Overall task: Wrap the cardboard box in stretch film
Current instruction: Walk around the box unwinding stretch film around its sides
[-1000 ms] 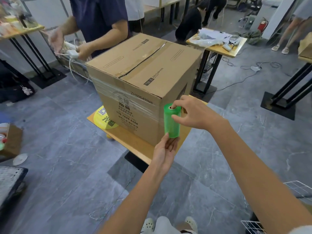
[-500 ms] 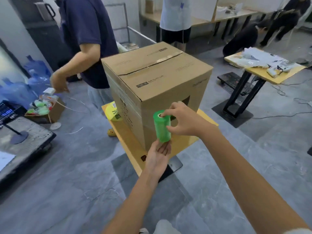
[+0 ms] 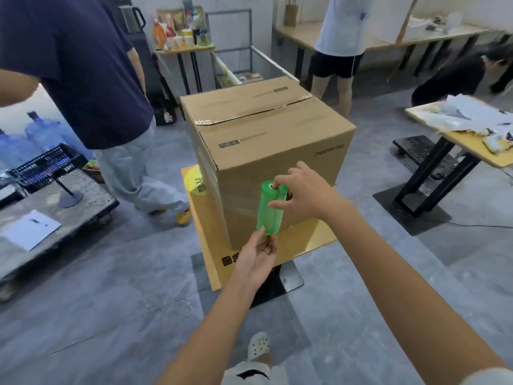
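A large taped cardboard box stands on a small yellow-topped table. Clear stretch film bands its lower half and shines on the near face. I hold a green roll of stretch film upright against the box's near corner. My right hand grips the roll's top end, fingers in the core. My left hand holds the bottom end from below.
A person in a dark blue shirt stands close on the left of the box. A grey trolley with a paper sheet sits at left. Another yellow table with papers is at right. Two more people are behind.
I have walked around the box, so a new face is toward me. The roll and both hands stayed at the near corner, with film trailing on the side.
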